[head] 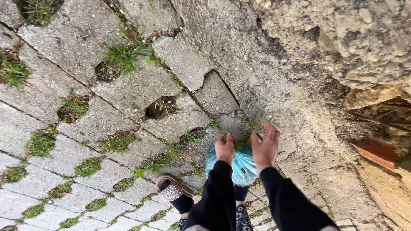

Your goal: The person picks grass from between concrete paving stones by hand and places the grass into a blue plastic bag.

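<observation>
A light blue translucent plastic bag [242, 167] hangs low in the middle of the head view, above the paving. My left hand [224, 148] is closed in a fist on the bag's top edge. Just to the right, my right hand [265, 146] hovers with fingers spread, its palm turned toward the bag; whether it touches the plastic is unclear. Both arms wear black sleeves. Below the bag my foot in a brown sandal [173, 187] over a speckled sock stands on the pavers.
Cracked grey concrete pavers [85, 124] with grass tufts [122, 55] in the gaps cover the left and centre. A rough stone and earth wall [359, 42] rises at the right, with an orange tile shard [376, 153] at its foot.
</observation>
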